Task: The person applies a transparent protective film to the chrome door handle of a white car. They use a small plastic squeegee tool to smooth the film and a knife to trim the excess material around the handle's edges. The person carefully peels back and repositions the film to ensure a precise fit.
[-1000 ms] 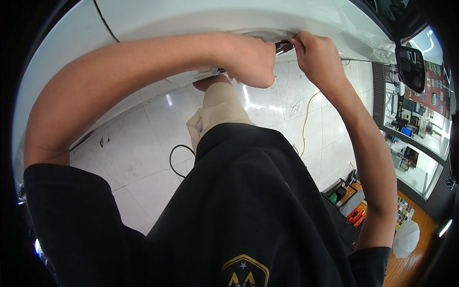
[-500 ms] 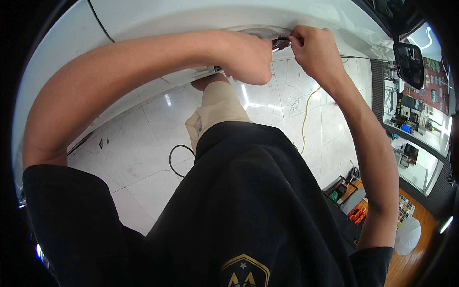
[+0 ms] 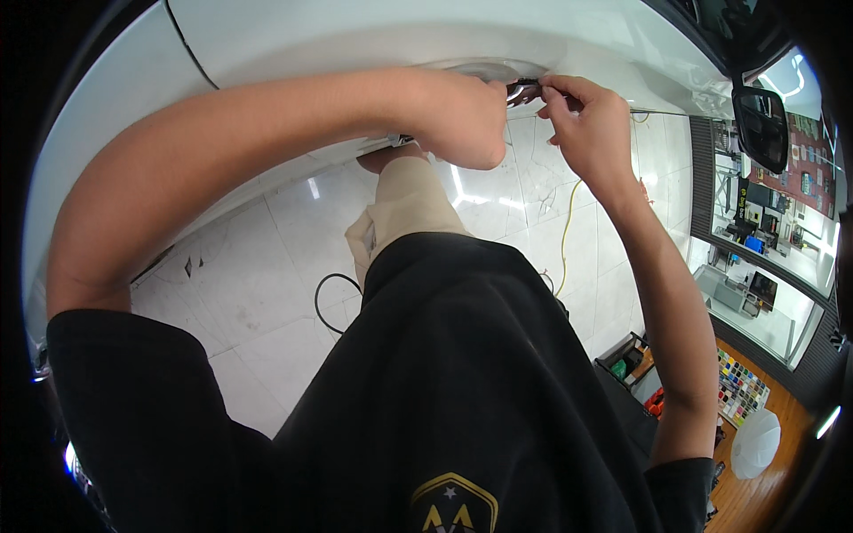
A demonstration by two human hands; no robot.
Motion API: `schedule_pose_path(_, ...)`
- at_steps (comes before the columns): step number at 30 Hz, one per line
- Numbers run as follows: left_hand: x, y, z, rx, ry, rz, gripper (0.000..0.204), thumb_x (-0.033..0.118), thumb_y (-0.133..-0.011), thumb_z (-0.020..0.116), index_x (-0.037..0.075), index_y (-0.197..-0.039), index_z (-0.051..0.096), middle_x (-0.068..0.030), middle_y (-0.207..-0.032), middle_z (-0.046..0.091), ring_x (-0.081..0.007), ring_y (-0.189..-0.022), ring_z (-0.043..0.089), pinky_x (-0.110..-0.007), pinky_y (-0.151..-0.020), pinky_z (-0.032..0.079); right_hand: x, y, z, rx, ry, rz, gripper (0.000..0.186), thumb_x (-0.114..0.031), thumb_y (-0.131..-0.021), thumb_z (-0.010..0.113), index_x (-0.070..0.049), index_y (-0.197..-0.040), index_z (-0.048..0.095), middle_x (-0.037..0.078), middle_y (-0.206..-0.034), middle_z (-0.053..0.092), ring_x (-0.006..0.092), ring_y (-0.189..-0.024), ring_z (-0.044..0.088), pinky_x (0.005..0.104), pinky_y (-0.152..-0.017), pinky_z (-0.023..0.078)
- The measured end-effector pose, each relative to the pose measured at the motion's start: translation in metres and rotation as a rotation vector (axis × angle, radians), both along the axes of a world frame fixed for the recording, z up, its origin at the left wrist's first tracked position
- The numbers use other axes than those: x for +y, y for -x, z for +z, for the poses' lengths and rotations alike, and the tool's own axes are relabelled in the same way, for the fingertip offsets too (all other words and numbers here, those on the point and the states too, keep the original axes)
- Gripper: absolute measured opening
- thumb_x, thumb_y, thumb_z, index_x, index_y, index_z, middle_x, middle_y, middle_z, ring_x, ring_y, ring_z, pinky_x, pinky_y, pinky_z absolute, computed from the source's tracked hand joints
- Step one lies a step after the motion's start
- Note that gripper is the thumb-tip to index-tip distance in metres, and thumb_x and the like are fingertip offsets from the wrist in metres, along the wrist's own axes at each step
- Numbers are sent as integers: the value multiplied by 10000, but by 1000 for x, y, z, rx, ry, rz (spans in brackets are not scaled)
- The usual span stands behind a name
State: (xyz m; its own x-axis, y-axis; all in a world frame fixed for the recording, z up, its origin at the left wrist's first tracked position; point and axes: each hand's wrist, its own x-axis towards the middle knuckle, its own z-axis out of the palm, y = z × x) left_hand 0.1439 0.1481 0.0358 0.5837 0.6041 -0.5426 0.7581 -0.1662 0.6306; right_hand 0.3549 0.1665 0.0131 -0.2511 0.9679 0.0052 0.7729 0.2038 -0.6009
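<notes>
Against the side of a white car (image 3: 293, 40), my left hand (image 3: 466, 120) is closed like a fist round the near part of a shiny dark and chrome door handle (image 3: 524, 91). Its fingertips are hidden behind the hand. My right hand (image 3: 591, 124) is at the handle's right end, with thumb and forefinger pinched there and the other fingers loosely bent. A rounded recess (image 3: 493, 67) in the door panel shows just above the handle. Below my left wrist a small silver part (image 3: 400, 139) peeks out.
Glossy pale floor tiles (image 3: 258, 266) lie below, crossed by a yellow cord (image 3: 569, 235) and a black cable loop (image 3: 318, 302). The car's side mirror (image 3: 760, 124) juts out at the right. A black cart (image 3: 626, 355) and a white umbrella-like shape (image 3: 755, 444) stand lower right.
Both hands and the handle sit slightly lower in view. My right hand has turned, its fingers now more spread at the handle's end, and its forearm has shifted left.
</notes>
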Motion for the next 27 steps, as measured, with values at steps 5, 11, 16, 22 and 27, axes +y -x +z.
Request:
schedule_pose_path(5,2,0,-11,-6,-52,-8,711,148,-790,528,-209,-1386,374,-281,-981,712,-414,-878,710,-470,-766,560,-7,-4,-4,150,30,8,215,-73,-954,661,63,-1098,745,166,-965,739,196,-802,748,312,-588,595)
schedule_pose_path(11,0,1,-14,-87,-47,49,661,59,-722,537,-198,-1318,412,-291,-839,676,-421,-737,671,-484,-646,525,-11,4,-4,266,80,-66,198,-60,-961,655,72,-1082,740,157,-1030,722,179,-836,748,271,-500,597)
schedule_pose_path(16,3,0,-18,-37,-53,-14,699,129,-779,533,-208,-1371,380,-291,-958,706,-410,-857,709,-478,-756,563,-5,-1,-10,231,22,-26,190,-66,-942,666,58,-1056,753,146,-968,745,173,-814,746,283,-570,578)
schedule_pose_path(22,3,-1,-14,-26,-36,-8,723,131,-768,529,-200,-1393,378,-282,-977,714,-408,-863,711,-478,-758,558,-5,4,-11,167,-22,-74,202,-103,-919,689,68,-999,761,154,-811,761,177,-712,743,298,-617,553)
schedule_pose_path(27,2,-2,-13,-54,-36,13,731,108,-742,535,-216,-1377,375,-291,-931,699,-416,-826,699,-476,-718,544,1,11,1,73,19,-98,199,-111,-915,689,68,-947,769,155,-687,732,195,-660,743,301,-613,554)
